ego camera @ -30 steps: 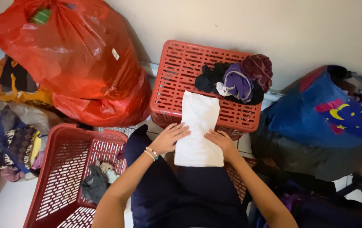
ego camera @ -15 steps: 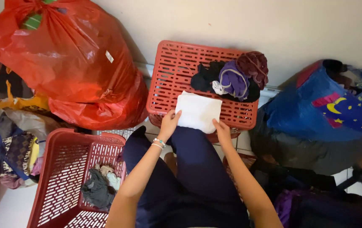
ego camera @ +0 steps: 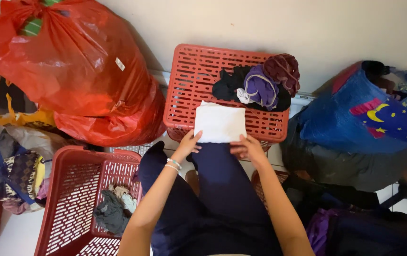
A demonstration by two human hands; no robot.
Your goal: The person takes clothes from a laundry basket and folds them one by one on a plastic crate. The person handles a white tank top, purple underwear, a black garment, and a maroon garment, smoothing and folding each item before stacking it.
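L hand (ego camera: 189, 144) & R hand (ego camera: 247, 147) both sit at the near edge of a folded white cloth (ego camera: 220, 123). L fingers are loosely curled, tips touching the cloth's lower-left corner; thin bracelets on that wrist. R hand lies palm down, fingers bent, touching the lower-right edge. Neither is closed in a full grip, more a light pinch/press; can't tell how much cloth is betw. the fingers. Forearms are bare and reach fwd over the lap, dark navy fabric.

Cloth: soft, matte, a neat rectangle w/ rounded folds. It lies flat on an upturned red crate (ego camera: 198, 76), hard plastic w/ slotted lattice, used as the surface; its near edge overhangs slightly toward the knees.

At the crate's far-right corner, a clothes pile (ego camera: 260, 85): black, purple and maroon pieces, bunched, just beyond the cloth and barely apart.

Lower left, a red basket (ego camera: 66, 199), same lattice plastic, open top, holds a few crumpled grey & pale garments (ego camera: 114, 208) at the bottom.

Upper left, a big red bag (ego camera: 70, 71), shiny thin plastic, knotted, bulging. Beside it a yellow bag (ego camera: 9, 114) and loose patterned fabric. Right: a blue bag (ego camera: 379, 118), woven and glossy, w/ moon & star print, stuffed full.
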